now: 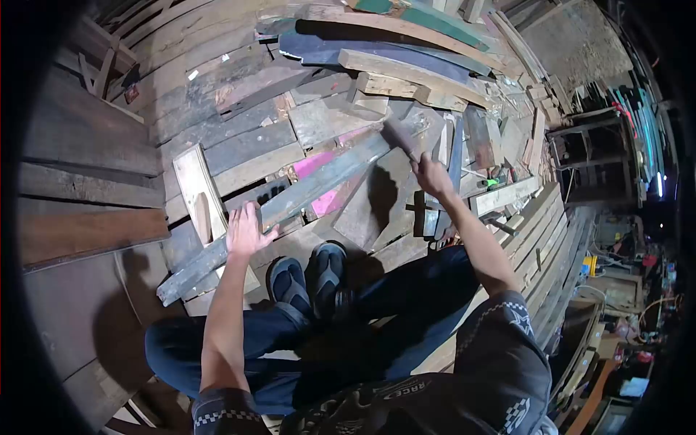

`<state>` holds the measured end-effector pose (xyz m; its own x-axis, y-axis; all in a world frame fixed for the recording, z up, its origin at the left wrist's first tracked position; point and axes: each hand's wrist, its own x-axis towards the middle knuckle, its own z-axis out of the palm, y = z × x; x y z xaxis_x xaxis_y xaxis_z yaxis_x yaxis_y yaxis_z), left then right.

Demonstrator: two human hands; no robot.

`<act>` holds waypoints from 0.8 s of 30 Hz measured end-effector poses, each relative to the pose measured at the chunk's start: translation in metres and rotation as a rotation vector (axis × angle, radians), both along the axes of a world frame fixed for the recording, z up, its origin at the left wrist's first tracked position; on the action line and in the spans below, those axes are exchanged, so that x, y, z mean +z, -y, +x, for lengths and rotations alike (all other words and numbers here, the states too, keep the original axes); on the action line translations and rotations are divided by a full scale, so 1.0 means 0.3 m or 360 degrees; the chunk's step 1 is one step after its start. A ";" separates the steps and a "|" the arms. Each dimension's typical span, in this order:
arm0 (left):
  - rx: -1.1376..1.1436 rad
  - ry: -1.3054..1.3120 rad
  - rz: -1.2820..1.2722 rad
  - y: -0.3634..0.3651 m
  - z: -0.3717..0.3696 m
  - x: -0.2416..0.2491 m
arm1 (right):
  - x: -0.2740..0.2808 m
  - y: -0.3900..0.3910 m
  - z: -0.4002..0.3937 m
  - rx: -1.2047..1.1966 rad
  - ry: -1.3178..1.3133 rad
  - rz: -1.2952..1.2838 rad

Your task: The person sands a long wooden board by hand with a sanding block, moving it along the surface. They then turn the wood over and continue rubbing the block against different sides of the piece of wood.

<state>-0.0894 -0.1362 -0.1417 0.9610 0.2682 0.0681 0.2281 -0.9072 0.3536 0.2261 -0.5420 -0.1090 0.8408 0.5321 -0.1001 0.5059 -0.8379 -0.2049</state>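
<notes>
A long weathered grey board (319, 181) lies diagonally in front of my feet, its near end at the lower left. My left hand (245, 230) rests on this board with its fingers apart. To the right, my right hand (432, 177) is closed round the handle of a hammer-like tool (400, 139), whose dark head is over the board's far end. A pale short board (194, 190) lies beside my left hand, partly beneath the grey board. Bright pink pieces (313, 164) show beyond and under the grey board.
Loose planks (413, 65) are piled at the far side on the plank floor (188, 54). My sandalled feet (330, 275) stand just behind the board. A shelf rack (591, 152) and cluttered items are at the right; wooden panels (87, 130) stand at the left.
</notes>
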 end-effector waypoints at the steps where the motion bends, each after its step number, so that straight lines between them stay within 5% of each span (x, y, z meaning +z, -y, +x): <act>1: 0.0003 0.0036 -0.0002 0.004 0.001 -0.001 | 0.010 -0.022 -0.026 0.0032 -0.0051 0.0025; 3: -0.0003 -0.0032 0.0028 0.001 0.003 -0.019 | 0.047 -0.053 -0.091 0.0409 -0.0162 -0.0104; 9: 0.0005 -0.0058 0.0037 0.005 -0.001 -0.002 | 0.066 -0.051 0.006 -0.0261 -0.0004 -0.0016; 12: 0.0013 -0.0051 0.0033 0.006 0.004 -0.009 | 0.076 -0.061 -0.075 0.0405 -0.0104 0.0063; 17: 0.0029 -0.0116 0.0046 0.003 -0.001 -0.012 | -0.020 0.015 0.057 -0.0200 0.0164 0.0061; 19: 0.0013 -0.0050 0.0052 -0.001 -0.003 -0.015 | 0.012 -0.002 0.030 -0.0175 0.0159 0.0076; 22: 0.0023 -0.0076 0.0014 0.007 0.005 0.014 | 0.090 -0.051 -0.064 0.0381 -0.0167 0.0025; 24: 0.0028 -0.0076 -0.0005 0.010 0.006 0.013 | 0.088 -0.045 -0.040 0.0217 -0.0058 -0.0066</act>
<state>-0.0874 -0.1392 -0.1379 0.9582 0.2854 0.0216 0.2608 -0.9017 0.3448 0.2141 -0.5285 -0.0827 0.7565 0.6357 -0.1534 0.6083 -0.7702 -0.1920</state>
